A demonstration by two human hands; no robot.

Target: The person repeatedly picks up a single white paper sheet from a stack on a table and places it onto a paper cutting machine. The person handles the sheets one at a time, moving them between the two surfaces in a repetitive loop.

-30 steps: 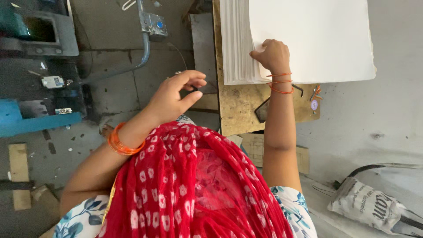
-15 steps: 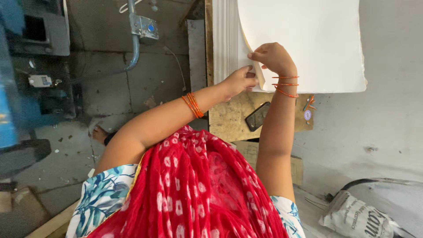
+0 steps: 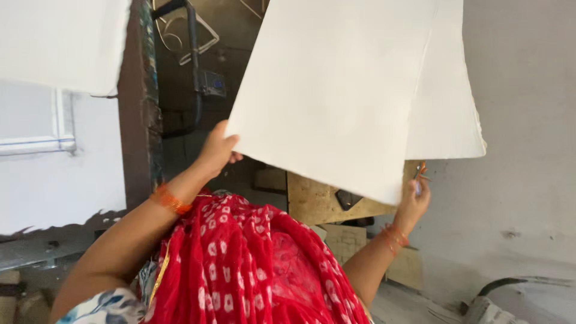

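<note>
Plywood board (image 3: 315, 201) under a white paper stack (image 3: 447, 102), dark phone (image 3: 348, 198) on top.

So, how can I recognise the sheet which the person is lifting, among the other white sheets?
Start from the stack of white sheets at the upper right, above the plywood board. In front of it, one large white sheet is raised and tilted, gripped at its lower corners by the left hand and the right hand. Only this sheet is held by hands.
</note>
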